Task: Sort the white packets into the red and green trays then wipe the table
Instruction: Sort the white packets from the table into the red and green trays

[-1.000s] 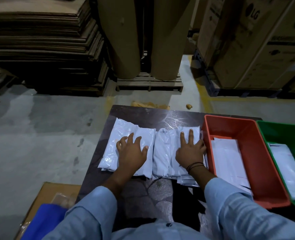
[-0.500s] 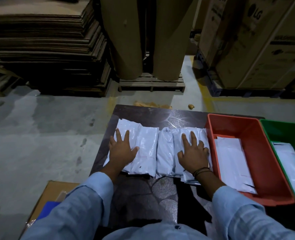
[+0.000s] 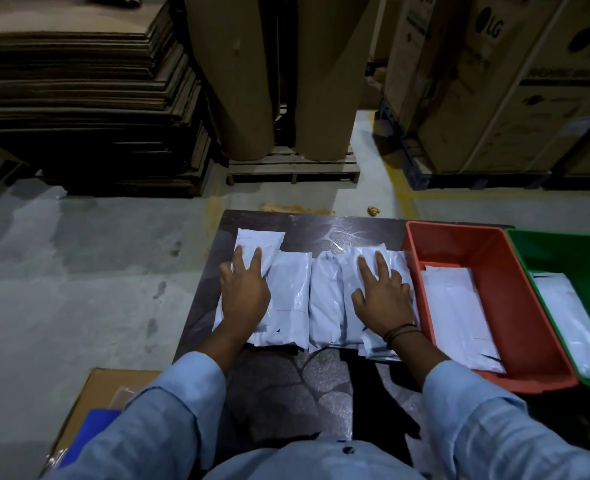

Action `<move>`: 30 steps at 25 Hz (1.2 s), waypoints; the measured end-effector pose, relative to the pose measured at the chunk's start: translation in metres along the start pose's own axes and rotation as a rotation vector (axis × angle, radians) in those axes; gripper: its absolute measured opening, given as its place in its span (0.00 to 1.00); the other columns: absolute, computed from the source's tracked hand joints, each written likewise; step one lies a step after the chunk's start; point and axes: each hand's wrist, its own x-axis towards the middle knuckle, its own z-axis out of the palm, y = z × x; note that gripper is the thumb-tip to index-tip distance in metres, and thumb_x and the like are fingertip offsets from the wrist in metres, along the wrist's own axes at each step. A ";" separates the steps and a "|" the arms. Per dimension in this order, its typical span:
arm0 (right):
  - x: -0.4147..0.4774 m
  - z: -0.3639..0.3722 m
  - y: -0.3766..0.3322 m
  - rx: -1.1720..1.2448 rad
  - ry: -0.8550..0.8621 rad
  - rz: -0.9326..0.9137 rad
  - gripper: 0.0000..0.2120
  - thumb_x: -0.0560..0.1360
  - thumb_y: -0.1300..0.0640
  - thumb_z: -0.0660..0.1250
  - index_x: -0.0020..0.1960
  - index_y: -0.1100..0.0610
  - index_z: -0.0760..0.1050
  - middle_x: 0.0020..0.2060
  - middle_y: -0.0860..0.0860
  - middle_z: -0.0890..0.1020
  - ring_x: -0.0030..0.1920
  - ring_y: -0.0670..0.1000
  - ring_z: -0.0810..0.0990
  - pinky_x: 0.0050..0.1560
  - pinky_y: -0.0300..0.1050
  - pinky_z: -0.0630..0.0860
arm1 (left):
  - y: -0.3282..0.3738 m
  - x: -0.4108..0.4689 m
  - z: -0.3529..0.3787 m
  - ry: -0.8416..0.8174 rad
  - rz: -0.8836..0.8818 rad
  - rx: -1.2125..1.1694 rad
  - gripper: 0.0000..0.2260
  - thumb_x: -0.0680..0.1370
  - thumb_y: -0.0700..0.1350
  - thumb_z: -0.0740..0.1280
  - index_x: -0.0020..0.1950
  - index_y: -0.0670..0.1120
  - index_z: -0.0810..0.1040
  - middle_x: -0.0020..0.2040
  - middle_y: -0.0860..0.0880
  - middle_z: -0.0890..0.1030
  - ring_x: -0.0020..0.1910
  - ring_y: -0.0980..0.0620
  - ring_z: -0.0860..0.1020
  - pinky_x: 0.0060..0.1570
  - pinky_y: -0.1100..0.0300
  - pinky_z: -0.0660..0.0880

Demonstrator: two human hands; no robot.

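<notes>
White packets (image 3: 293, 292) lie in a row mid-frame on the dark table (image 3: 286, 386), left of the red tray (image 3: 421, 237) and green tray (image 3: 528, 233). They look light, soft and slick, so pinching an edge seems best. Left hand (image 3: 245, 292) and right hand (image 3: 381, 296) press flat on them, fingers straight, gripping nothing. At upper right, boxes (image 3: 487, 98) read LG.

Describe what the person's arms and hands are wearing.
Light blue long shirt sleeves cover both arms: left sleeve, right sleeve, cuffs ending short of the wrists. The left hand and right hand wear no gloves. The right wrist carries thin dark bands; the left shows none.
</notes>
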 end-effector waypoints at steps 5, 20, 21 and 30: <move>0.002 -0.028 0.001 0.071 0.071 -0.020 0.35 0.73 0.46 0.56 0.79 0.46 0.54 0.79 0.55 0.54 0.71 0.67 0.64 0.67 0.64 0.64 | 0.043 -0.003 -0.013 0.028 0.056 -0.091 0.27 0.82 0.45 0.63 0.80 0.53 0.61 0.82 0.43 0.55 0.69 0.35 0.63 0.69 0.44 0.65; -0.019 -0.070 0.124 0.135 0.171 0.146 0.34 0.74 0.47 0.60 0.79 0.47 0.56 0.79 0.56 0.56 0.69 0.64 0.66 0.64 0.63 0.65 | 0.205 -0.028 -0.010 -0.050 0.234 -0.185 0.25 0.84 0.50 0.59 0.81 0.55 0.58 0.82 0.45 0.52 0.72 0.37 0.59 0.72 0.43 0.62; -0.021 -0.066 0.141 0.115 0.129 0.161 0.35 0.74 0.47 0.60 0.79 0.46 0.54 0.79 0.56 0.55 0.69 0.65 0.65 0.65 0.63 0.65 | 0.219 -0.031 -0.009 -0.049 0.230 -0.192 0.26 0.84 0.49 0.60 0.81 0.55 0.58 0.82 0.45 0.52 0.72 0.37 0.59 0.72 0.42 0.63; -0.023 -0.025 0.216 0.016 -0.148 0.124 0.33 0.78 0.45 0.58 0.80 0.48 0.50 0.80 0.57 0.51 0.72 0.68 0.59 0.69 0.64 0.59 | 0.330 -0.068 0.019 -0.128 0.193 -0.136 0.27 0.83 0.50 0.61 0.81 0.55 0.56 0.82 0.44 0.51 0.74 0.35 0.58 0.73 0.42 0.60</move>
